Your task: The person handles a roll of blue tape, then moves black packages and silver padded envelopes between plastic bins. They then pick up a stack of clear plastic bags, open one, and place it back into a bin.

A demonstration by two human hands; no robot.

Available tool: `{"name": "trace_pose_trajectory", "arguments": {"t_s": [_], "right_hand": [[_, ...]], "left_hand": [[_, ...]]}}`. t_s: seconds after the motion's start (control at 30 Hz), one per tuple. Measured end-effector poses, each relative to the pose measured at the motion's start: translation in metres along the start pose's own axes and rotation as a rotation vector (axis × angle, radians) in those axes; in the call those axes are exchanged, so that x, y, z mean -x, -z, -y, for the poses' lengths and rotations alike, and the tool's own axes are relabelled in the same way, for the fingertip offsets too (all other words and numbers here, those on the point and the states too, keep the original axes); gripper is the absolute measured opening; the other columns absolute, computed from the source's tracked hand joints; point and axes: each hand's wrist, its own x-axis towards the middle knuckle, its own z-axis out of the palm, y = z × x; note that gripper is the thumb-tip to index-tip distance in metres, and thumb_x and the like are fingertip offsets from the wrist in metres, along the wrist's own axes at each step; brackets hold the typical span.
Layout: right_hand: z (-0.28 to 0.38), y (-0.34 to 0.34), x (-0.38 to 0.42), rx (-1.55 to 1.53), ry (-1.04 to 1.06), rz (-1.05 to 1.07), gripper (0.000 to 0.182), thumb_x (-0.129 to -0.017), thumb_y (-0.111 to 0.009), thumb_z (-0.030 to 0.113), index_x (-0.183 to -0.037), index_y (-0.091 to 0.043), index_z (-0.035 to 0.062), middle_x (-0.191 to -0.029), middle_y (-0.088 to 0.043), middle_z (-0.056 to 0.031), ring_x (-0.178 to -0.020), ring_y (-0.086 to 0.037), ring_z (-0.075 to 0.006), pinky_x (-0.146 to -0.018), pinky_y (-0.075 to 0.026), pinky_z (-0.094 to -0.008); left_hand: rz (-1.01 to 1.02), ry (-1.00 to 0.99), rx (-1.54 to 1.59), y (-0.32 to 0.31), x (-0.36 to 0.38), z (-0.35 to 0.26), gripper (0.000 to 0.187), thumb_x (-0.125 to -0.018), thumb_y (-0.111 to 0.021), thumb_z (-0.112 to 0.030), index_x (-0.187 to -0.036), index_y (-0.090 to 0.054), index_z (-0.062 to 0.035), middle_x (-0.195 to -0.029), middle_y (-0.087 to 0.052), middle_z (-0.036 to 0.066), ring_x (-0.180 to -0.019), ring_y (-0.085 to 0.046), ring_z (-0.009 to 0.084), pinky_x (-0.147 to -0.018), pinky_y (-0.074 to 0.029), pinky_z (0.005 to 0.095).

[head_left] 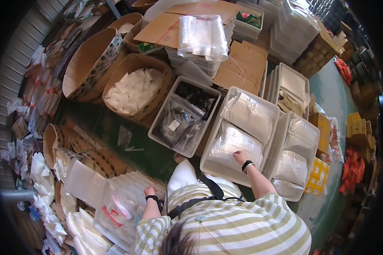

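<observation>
My right hand [240, 157] is closed on the surface of a shiny silver pouch [234, 142], with its fingertips pinched at the film. The pouch lies flat in a white plastic crate [208, 163], below a second silver pouch [249, 115]. On the other side, my left hand [150, 191] is low beside my body with its fingers curled. It is close to a pile of clear plastic bags [134, 185]; whether it grips anything is hidden. A clear bag with red print [118, 210] lies just beyond the left wrist.
A grey crate [190, 148] holds dark items in clear plastic. A cardboard bin [115, 108] is full of white packets [134, 89]. Another crate of silver pouches [291, 163] stands at right. Clear bags [203, 36] are stacked on cardboard at the back. White filled bags [83, 231] lie at lower left.
</observation>
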Motion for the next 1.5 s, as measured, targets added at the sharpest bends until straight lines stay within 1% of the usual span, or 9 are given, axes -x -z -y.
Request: {"name": "trace_pose_trajectory", "arguments": {"t_s": [0.13, 0.3, 0.47, 0.63, 0.93, 1.07, 1.27, 1.33, 1.5], "right_hand": [[0.047, 0.007, -0.051, -0.036, 0.083, -0.079, 0.027, -0.079, -0.058, 0.019, -0.093, -0.063, -0.0032, -0.078, -0.064, -0.0124, -0.076, -0.061, -0.0161, -0.065, -0.048, -0.0291], [0.139, -0.009, -0.098, -0.513, 0.047, -0.045, 0.023, -0.081, -0.054, 0.011, -0.097, -0.061, -0.0036, -0.084, -0.063, -0.0092, -0.074, -0.059, -0.0152, -0.063, -0.048, -0.0273], [0.179, -0.081, -0.138, -0.353, 0.067, -0.117, 0.022, -0.079, -0.058, 0.015, -0.095, -0.063, 0.0000, -0.079, -0.063, -0.0062, -0.065, -0.057, -0.0131, -0.056, -0.047, -0.0277], [0.250, -0.130, -0.159, -0.174, -0.073, -0.196, 0.030, -0.070, -0.060, 0.022, -0.089, -0.065, -0.0001, -0.086, -0.065, -0.0178, -0.085, -0.062, -0.0305, -0.076, -0.048, -0.0359], [0.365, -0.120, -0.272, -0.175, 0.033, -0.300, 0.028, -0.077, -0.057, 0.017, -0.097, -0.062, -0.0006, -0.098, -0.064, -0.0161, -0.093, -0.060, -0.0296, -0.080, -0.046, -0.0330], [0.294, -0.132, -0.392, 0.473, 0.246, -0.296, 0.028, -0.076, -0.057, 0.016, -0.096, -0.061, -0.0033, -0.101, -0.061, -0.0173, -0.097, -0.057, -0.0326, -0.082, -0.045, -0.0345], [0.353, -0.085, -0.435, -0.037, 0.194, -0.745, 0.031, -0.079, -0.057, 0.017, -0.103, -0.058, -0.0023, -0.093, -0.062, -0.0182, -0.092, -0.058, -0.0339, -0.080, -0.045, -0.0386], [0.384, -0.063, -0.441, 0.354, 0.211, -0.560, 0.033, -0.077, -0.059, 0.018, -0.104, -0.057, -0.0009, -0.093, -0.061, -0.0192, -0.091, -0.057, -0.0343, -0.079, -0.045, -0.0396], [0.396, -0.051, -0.474, 0.453, 0.413, -0.723, 0.031, -0.076, -0.059, 0.018, -0.101, -0.057, 0.0000, -0.090, -0.061, -0.0199, -0.088, -0.057, -0.0355, -0.078, -0.044, -0.0416]], "left_hand": [[0.087, 0.003, -0.013, -0.022, -0.015, -0.026, 0.009, -0.078, -0.053, -0.009, -0.083, -0.056, -0.0016, -0.068, -0.058, 0.008, -0.053, -0.057, 0.0174, -0.038, -0.040, 0.0283], [0.344, -0.245, -0.284, -0.078, -0.074, -0.093, 0.008, -0.079, -0.059, -0.014, -0.082, -0.059, -0.0057, -0.070, -0.060, 0.004, -0.055, -0.057, 0.0127, -0.043, -0.043, 0.0254], [0.317, -0.562, -0.468, -0.116, -0.170, -0.187, 0.014, -0.074, -0.063, -0.015, -0.078, -0.064, -0.0017, -0.072, -0.065, 0.009, -0.068, -0.063, 0.0193, -0.065, -0.049, 0.0306], [0.400, -0.687, -0.575, -0.141, -0.174, -0.310, 0.020, -0.072, -0.066, -0.015, -0.086, -0.061, -0.0021, -0.080, -0.064, 0.013, -0.075, -0.062, 0.0255, -0.071, -0.048, 0.0345], [0.385, -0.947, -0.724, -0.287, -0.182, -0.425, 0.058, -0.072, -0.065, -0.014, -0.121, -0.038, 0.0038, -0.122, -0.040, 0.025, -0.114, -0.039, 0.0400, -0.096, -0.034, 0.0410], [0.175, -1.063, -1.064, -0.346, -0.195, -0.441, 0.061, -0.074, -0.064, -0.020, -0.125, -0.036, -0.0005, -0.129, -0.037, 0.022, -0.119, -0.038, 0.0368, -0.096, -0.034, 0.0448], [0.292, -1.121, -1.154, -0.396, -0.235, -0.441, 0.043, -0.079, -0.056, -0.017, -0.117, -0.044, -0.0036, -0.103, -0.058, 0.016, -0.091, -0.057, 0.0314, -0.081, -0.043, 0.0444], [0.281, -1.170, -1.153, -0.393, -0.233, -0.443, 0.038, -0.078, -0.056, -0.016, -0.113, -0.047, -0.0036, -0.094, -0.062, 0.015, -0.084, -0.060, 0.0302, -0.077, -0.044, 0.0430], [0.205, -1.372, -1.133, -0.393, -0.237, -0.448, 0.030, -0.075, -0.058, -0.015, -0.102, -0.051, -0.0034, -0.085, -0.062, 0.013, -0.076, -0.060, 0.0285, -0.070, -0.044, 0.0407]]}}
